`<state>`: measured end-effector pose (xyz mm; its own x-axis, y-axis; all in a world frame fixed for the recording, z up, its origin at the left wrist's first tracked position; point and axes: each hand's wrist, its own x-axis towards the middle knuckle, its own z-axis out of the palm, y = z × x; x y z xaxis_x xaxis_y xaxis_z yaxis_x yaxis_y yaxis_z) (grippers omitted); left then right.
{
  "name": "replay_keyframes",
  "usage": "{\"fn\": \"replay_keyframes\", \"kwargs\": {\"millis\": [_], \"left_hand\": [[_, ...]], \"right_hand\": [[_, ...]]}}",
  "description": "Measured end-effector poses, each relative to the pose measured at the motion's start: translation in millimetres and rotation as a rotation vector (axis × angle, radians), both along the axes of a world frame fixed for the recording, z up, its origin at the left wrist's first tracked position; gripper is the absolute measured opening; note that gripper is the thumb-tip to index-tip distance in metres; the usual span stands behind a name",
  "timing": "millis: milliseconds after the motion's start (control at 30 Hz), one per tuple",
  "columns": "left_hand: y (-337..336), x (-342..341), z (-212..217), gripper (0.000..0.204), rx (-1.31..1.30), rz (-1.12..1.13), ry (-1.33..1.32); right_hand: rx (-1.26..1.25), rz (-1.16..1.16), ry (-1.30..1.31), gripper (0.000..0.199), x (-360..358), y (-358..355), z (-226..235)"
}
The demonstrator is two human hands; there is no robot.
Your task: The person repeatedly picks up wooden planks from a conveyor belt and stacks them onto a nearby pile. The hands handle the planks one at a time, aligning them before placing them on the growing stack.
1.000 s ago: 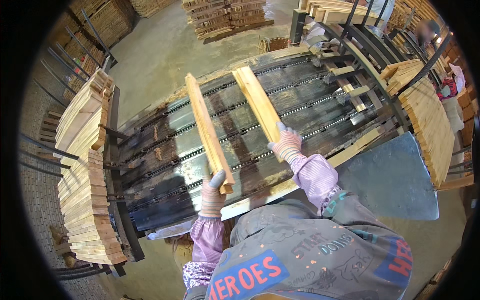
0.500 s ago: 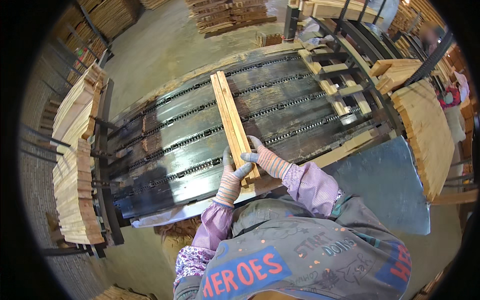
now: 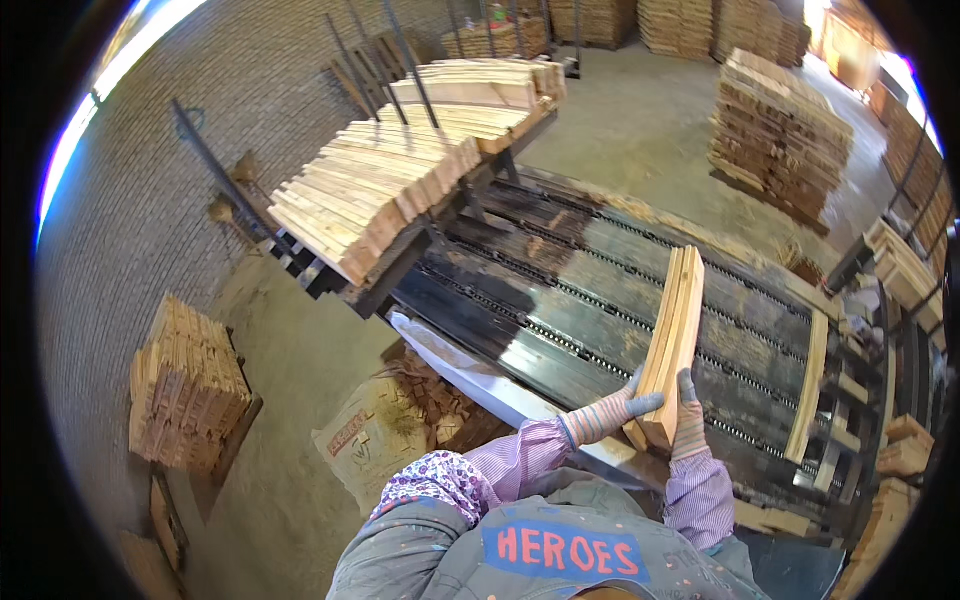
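Both my hands wear striped knit gloves and grip a small bundle of long wooden strips [image 3: 672, 335] near its closest end. My left hand [image 3: 612, 408] is closed on the left side, its thumb lying across the top. From the right side my right hand [image 3: 690, 420] presses on the same strips, some of its fingers hidden by the wood. The bundle points away from me over a dark metal chain conveyor [image 3: 608, 330]. Whether its far end touches the conveyor I cannot tell.
A rack with upright rods at the left holds a wide stack of wooden strips [image 3: 400, 160]. One strip [image 3: 808, 385] lies across the conveyor's right part. Stacked wood [image 3: 190, 385] stands on the left floor, near a sack [image 3: 365, 440] and wood scraps [image 3: 435, 400]. Another stack [image 3: 775, 135] stands beyond.
My view has swung left, bringing the loaded rack closer to the middle. The bundle stays in both hands, looks tilted up, and my right hand has moved to its side.
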<state>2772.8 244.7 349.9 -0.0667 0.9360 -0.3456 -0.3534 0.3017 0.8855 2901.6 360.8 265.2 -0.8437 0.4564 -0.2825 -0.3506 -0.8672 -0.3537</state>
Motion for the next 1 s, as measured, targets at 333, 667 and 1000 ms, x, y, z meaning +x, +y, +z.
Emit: {"fn": "replay_keyframes", "kwargs": {"millis": [333, 667, 1000], "left_hand": [[-86, -217, 149, 0.059, 0.115, 0.163, 0.396], [-148, -345, 192, 0.041, 0.484, 0.317, 0.397], [-313, -398, 251, 0.038, 0.849, 1.148, 1.097]], "right_hand": [[1.195, -0.206, -0.116, 0.101, -81, 24, 186], [2.063, -0.397, -0.331, 0.088, -384, -2, 386], [2.27, 0.22, -1.132, 0.072, -583, -37, 451]]}}
